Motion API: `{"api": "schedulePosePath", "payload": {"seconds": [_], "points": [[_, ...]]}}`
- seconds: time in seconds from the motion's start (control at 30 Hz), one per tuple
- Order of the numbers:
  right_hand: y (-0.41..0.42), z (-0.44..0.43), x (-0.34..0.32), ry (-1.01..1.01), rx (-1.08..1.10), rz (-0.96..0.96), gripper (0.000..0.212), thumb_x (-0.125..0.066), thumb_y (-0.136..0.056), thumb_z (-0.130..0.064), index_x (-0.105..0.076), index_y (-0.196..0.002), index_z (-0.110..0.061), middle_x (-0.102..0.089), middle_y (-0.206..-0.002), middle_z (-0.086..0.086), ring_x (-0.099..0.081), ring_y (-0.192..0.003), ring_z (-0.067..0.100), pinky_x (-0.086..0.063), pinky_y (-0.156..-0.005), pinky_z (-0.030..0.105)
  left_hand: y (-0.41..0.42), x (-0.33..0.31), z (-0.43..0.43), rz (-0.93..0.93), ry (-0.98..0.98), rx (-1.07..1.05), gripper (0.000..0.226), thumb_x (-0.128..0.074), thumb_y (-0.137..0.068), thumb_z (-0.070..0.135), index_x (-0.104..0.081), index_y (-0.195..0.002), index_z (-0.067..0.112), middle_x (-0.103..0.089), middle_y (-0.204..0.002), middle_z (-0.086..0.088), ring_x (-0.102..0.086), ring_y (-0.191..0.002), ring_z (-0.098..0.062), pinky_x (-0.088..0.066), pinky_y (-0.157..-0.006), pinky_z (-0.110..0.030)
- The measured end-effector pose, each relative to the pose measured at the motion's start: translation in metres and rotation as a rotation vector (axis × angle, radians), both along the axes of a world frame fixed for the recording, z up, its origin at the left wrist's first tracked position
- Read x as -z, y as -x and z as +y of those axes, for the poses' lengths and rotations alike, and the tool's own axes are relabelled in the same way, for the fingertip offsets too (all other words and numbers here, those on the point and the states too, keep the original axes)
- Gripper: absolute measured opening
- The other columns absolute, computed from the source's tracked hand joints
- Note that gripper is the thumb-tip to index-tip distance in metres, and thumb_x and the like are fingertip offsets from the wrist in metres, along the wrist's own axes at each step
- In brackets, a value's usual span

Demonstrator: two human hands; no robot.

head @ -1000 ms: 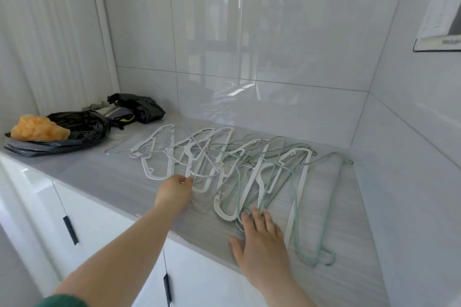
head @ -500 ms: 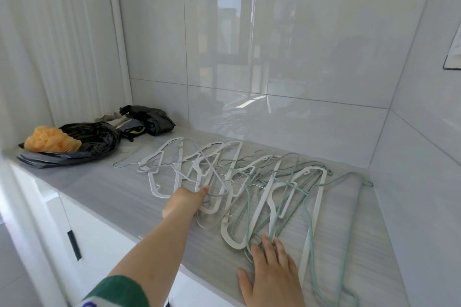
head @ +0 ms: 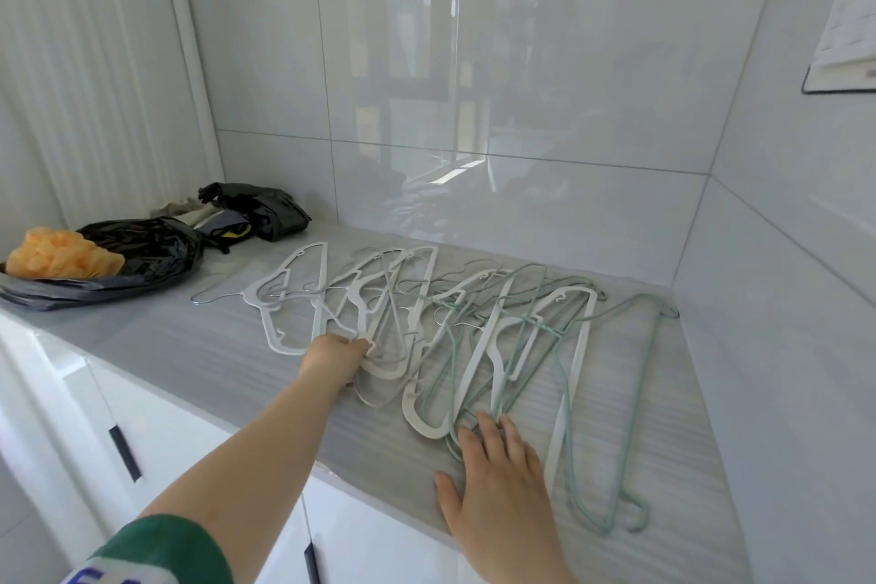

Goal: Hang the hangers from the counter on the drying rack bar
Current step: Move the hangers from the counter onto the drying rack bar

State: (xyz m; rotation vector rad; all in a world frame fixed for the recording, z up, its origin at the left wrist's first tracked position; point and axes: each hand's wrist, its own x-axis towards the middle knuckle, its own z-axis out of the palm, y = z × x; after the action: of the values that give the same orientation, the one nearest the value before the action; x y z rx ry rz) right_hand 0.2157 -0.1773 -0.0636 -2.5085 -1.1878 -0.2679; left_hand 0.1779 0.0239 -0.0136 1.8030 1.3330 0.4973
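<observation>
Looking at a tangled heap of hangers [head: 500,318] lying flat on the grey striped counter [head: 199,346], spread left to right across the middle and out toward the right wall. Mix of chunky white plastic ones, thin pale green wire ones and a couple of bare metal ones, all overlapped with hooks threaded through each other, so pretty knotted up. Off at the far left: a black plastic bag [head: 147,251] with something orange and crumpled [head: 57,256] on it, plus a dark bundle [head: 265,209] just behind, well apart from the pile. Glossy white tiles [head: 521,85] behind and on the right, white cabinet doors [head: 142,432] below the near edge. Left hand [head: 334,358] stretched far out to the left part of the heap, fingers curled onto the near end of a white one. Right hand [head: 497,484] flat, palm down by the near edge, fingers straight and slightly spread, tips resting on the green wire loops.
</observation>
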Motion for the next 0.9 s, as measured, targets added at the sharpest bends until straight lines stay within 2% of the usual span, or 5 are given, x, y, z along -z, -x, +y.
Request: {"api": "schedulePosePath", "payload": {"seconds": [0.23,0.37,0.57,0.77,0.9], "points": [[0.005,-0.005,-0.005,0.083,-0.016,0.037,0.052,-0.032,-0.064,-0.05,-0.075,-0.077,-0.022,-0.074,-0.091,-0.002,-0.071,-0.084,0.02,-0.058,-0.062,0.033,0.018,-0.015,-0.011,-0.484,0.35,-0.139,0.025,-0.03,-0.096,0.004,-0.055,-0.095,0.005,-0.062,-0.088,-0.012,-0.062,-0.077,-0.026,-0.042,-0.052,-0.024],[0.006,-0.007,-0.005,0.148,-0.019,0.042,0.053,-0.032,-0.064,-0.049,-0.075,-0.077,-0.02,-0.074,-0.09,0.0,-0.071,-0.083,0.021,-0.058,-0.061,0.034,0.031,-0.03,-0.02,-0.721,0.456,-0.146,0.041,-0.019,-0.097,0.0,-0.028,-0.136,-0.004,-0.051,-0.13,-0.022,-0.055,-0.115,-0.036,-0.046,-0.036,-0.016],[0.004,-0.008,-0.002,0.164,-0.024,0.054,0.054,-0.033,-0.063,-0.048,-0.076,-0.076,-0.019,-0.074,-0.088,0.001,-0.072,-0.08,0.023,-0.058,-0.058,0.035,0.053,-0.043,-0.027,-0.781,0.227,-0.208,0.031,-0.025,-0.098,0.007,-0.044,-0.122,0.001,-0.059,-0.078,-0.011,-0.059,-0.034,-0.007,-0.05,-0.051,-0.025],[0.005,-0.011,-0.01,0.146,-0.029,0.042,0.06,-0.03,-0.065,-0.05,-0.074,-0.091,-0.018,-0.071,-0.103,0.005,-0.068,-0.094,0.026,-0.057,-0.07,0.037,0.07,-0.057,-0.043,-0.731,-0.067,-0.193,0.028,-0.027,-0.096,0.006,-0.051,-0.11,0.01,-0.049,-0.064,-0.001,-0.056,-0.041,-0.004,-0.047,-0.044,-0.015],[0.007,-0.016,-0.016,0.147,-0.09,0.087,0.07,-0.012,-0.083,-0.055,-0.021,-0.144,-0.022,-0.011,-0.155,0.002,-0.006,-0.143,0.02,-0.011,-0.115,0.034,0.095,-0.068,-0.05,-0.712,-0.187,-0.116,0.026,-0.028,-0.095,0.004,-0.051,-0.102,0.014,-0.048,-0.062,-0.002,-0.05,-0.032,0.003,-0.046,-0.047,-0.017]]}}
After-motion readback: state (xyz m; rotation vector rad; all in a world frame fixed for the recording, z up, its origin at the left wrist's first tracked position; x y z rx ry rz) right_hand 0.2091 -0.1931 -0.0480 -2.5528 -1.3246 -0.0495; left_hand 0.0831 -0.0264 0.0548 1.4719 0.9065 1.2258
